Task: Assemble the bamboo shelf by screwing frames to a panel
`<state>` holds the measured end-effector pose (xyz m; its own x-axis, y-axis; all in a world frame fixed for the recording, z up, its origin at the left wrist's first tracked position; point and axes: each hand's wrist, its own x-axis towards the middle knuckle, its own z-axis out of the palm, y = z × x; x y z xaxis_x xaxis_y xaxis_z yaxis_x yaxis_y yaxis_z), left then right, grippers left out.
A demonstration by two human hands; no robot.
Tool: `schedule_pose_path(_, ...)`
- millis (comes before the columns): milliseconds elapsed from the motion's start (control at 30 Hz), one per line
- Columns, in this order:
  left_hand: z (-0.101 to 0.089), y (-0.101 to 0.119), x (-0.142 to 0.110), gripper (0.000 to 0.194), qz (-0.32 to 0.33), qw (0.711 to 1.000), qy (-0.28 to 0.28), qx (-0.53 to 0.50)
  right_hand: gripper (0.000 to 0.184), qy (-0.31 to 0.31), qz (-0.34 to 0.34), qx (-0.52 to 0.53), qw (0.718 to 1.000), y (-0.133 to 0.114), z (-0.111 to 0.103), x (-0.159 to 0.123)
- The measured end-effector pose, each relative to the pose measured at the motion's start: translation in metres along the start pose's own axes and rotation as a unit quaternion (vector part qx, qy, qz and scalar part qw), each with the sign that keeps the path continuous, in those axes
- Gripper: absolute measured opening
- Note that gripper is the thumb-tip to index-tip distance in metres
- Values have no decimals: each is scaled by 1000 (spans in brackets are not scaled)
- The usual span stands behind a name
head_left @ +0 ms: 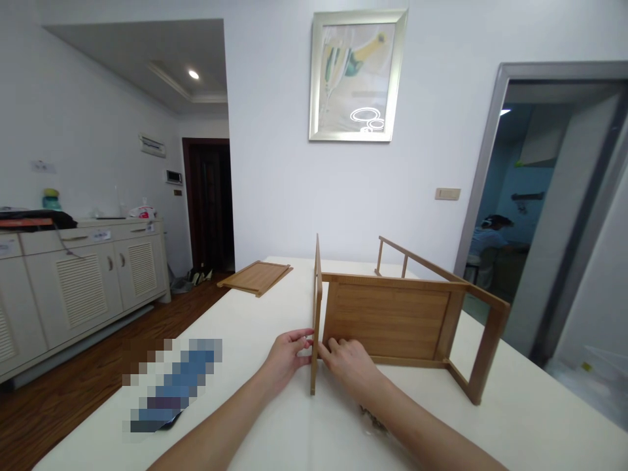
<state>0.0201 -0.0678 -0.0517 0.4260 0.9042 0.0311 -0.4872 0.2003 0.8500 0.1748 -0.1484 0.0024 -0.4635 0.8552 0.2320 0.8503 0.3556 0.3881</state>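
A wooden shelf unit stands on its side on the white table [255, 418]. Its slatted shelf panel [387, 320] joins a side frame [485, 347] on the right. At the left end an upright wooden side frame [316, 307] is seen nearly edge-on. My left hand [287, 352] is at this frame's outer face, fingers pinched together; what they hold is too small to make out. On the inner side, my right hand [350, 361] has curled fingers gripping the shelf panel's lower left corner, close to the frame. Beneath my right forearm lies a small clear bag of dark hardware [375, 418], partly hidden.
A second wooden panel [258, 276] lies flat at the table's far left. A blurred-out blue item [179, 386] is near the left edge. Beyond are a white cabinet [93, 275] and a doorway on the right, with a person [490, 245] seated inside.
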Motion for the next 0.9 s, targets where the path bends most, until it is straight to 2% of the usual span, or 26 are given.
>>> schedule_pose_path(167, 0, 0, -1, 26, -1, 1000, -3, 2, 27, -11, 1, 70, 997, 5, -4, -4)
schedule_pose_path(267, -1, -1, 0, 26, -5, 1000, -2, -3, 33, -11, 28, 120, 992, 9, -11, -11)
schedule_pose_path(433, -2, -3, 1, 24, -3, 1000, 6, -6, 20, -36, 102, 179, 978, 19, -12, -30)
schedule_pose_path(500, -2, -4, 1, 24, -4, 1000, 8, -7, 16, -40, 152, 237, 959, 25, -6, -39)
schedule_pose_path(567, -3, -4, 1, 24, -7, 1000, 9, -7, 12, -31, 221, 334, 916, 33, 3, -48)
schedule_pose_path(600, -3, -5, 1, 24, -8, 1000, 9, -5, 11, -25, 264, 398, 878, 37, 8, -52)
schedule_pose_path(633, -4, -5, 1, 24, -9, 1000, 10, -4, 9, -22, 309, 472, 826, 41, 13, -56)
schedule_pose_path(667, -4, -5, 2, 24, -9, 1000, 12, -3, 7, -16, 348, 551, 759, 45, 17, -59)
schedule_pose_path(733, -5, -5, 2, 24, -8, 1000, 20, 0, 5, 7, 403, 694, 597, 52, 22, -65)
schedule_pose_path(800, -5, -5, 3, 24, -8, 1000, 27, 2, 10, 39, 435, 783, 443, 57, 22, -71)
schedule_pose_path(867, -5, -5, 3, 24, -10, 999, 31, 4, 13, 54, 459, 824, 327, 59, 18, -74)
schedule_pose_path(900, -5, -6, 4, 24, -10, 999, 31, 5, 14, 54, 465, 836, 285, 59, 16, -75)
